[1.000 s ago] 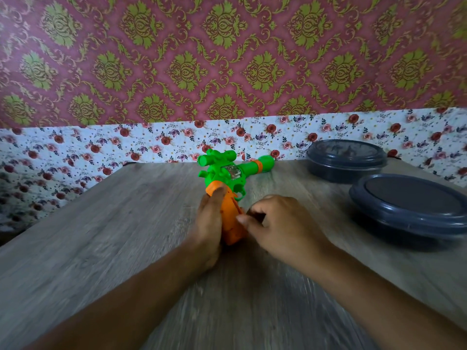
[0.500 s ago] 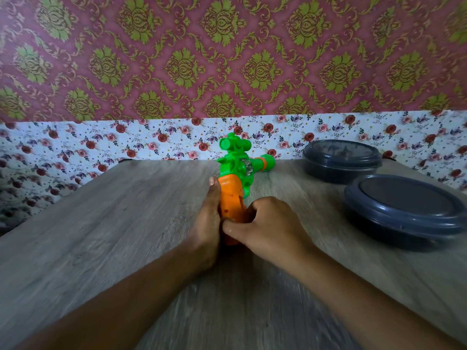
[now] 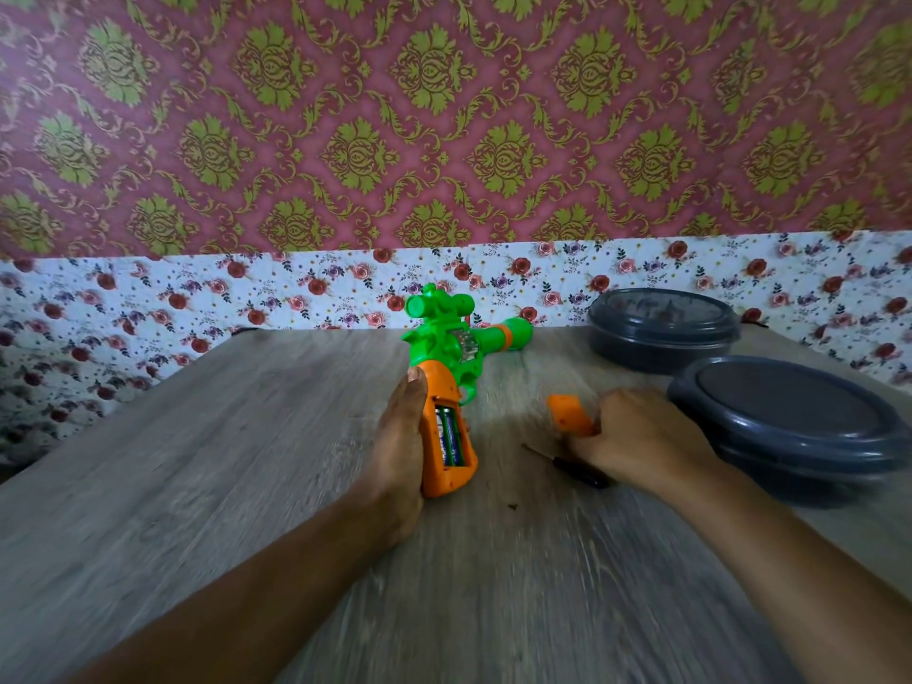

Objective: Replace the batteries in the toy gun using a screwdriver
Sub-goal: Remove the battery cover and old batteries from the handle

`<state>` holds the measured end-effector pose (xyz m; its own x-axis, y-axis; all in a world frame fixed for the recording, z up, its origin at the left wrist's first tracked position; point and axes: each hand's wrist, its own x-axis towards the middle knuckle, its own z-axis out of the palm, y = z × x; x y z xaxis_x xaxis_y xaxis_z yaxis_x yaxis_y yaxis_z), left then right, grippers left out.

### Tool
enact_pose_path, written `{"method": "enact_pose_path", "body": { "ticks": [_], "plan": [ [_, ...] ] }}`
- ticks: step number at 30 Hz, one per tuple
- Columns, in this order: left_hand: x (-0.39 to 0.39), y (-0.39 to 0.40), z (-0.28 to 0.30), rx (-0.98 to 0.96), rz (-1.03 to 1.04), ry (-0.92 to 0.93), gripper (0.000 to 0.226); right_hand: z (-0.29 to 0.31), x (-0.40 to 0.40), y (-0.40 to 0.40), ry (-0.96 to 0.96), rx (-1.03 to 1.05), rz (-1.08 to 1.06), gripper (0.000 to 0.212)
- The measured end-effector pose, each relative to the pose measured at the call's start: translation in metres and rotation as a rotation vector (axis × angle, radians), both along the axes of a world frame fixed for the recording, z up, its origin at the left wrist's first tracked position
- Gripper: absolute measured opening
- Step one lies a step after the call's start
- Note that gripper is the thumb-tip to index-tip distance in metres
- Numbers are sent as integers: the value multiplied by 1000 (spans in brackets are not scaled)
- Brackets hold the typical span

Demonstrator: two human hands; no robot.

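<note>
A green toy gun (image 3: 444, 338) with an orange handle (image 3: 446, 436) lies on the wooden table (image 3: 197, 486). My left hand (image 3: 402, 436) grips the handle from the left side. The battery compartment is uncovered and two batteries (image 3: 450, 436) show inside. My right hand (image 3: 636, 441) pinches the orange compartment cover (image 3: 567, 412) off to the right of the gun. A small black screwdriver (image 3: 572, 467) lies on the table under that hand, partly hidden by it.
Two dark grey round lidded containers stand at the right, a near container (image 3: 789, 417) close to my right hand and a far container (image 3: 661, 328) by the floral wall. Bare wood lies to the left of the gun.
My right hand lifted the orange cover off the handle and carried it to the right, exposing the batteries. The screwdriver now shows on the table. My left hand kept its grip on the handle.
</note>
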<state>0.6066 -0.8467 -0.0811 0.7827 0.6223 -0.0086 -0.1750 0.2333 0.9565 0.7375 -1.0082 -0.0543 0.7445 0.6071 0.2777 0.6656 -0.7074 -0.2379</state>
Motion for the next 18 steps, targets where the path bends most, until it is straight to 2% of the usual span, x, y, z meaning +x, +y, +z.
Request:
{"method": "enact_pose_path", "body": {
  "ticks": [3, 6, 11, 15, 18],
  "plan": [
    [1, 1, -1, -1, -6, -6, 90, -2, -1, 1, -17, -44, -14, 42],
    [1, 1, -1, -26, -5, -15, 74, 2, 1, -2, 18, -87, 21, 33],
    [1, 2, -2, -27, 9, -15, 65, 26, -4, -5, 72, -58, 94, 24],
    [2, 2, -2, -37, 12, -17, 63, 21, -21, 2, 32, -224, 95, 28],
    [3, 4, -3, -41, 24, -26, 60, 14, -26, 8, -10, -299, 99, 20]
  ]
}}
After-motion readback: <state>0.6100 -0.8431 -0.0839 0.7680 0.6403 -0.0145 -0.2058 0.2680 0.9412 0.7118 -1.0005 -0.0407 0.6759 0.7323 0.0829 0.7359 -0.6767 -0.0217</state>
